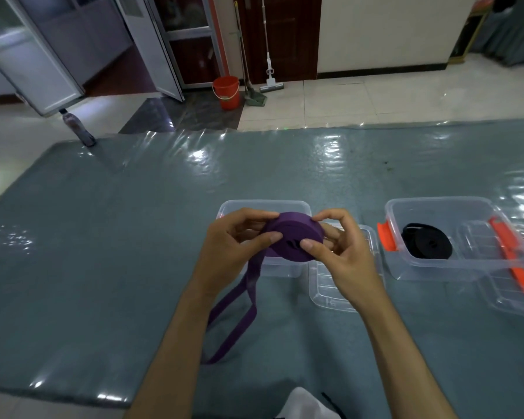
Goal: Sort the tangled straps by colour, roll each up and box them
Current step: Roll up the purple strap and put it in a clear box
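A purple strap roll [294,238] is held above a clear plastic box [263,207] at the table's middle. My left hand [236,246] pinches its left side, thumb on the face. My right hand [342,252] grips its right side, thumb on the front edge. The strap's loose tail [239,316] hangs down in a loop onto the table. To the right, a second clear box [442,207] with orange latches holds a rolled black strap [427,244].
A clear lid [330,294] lies under my right hand, and another lid with an orange clip [515,267] leans at the right box. A dark bottle [79,128] stands at the far left table corner. Grey-green plastic-covered tabletop [103,252].
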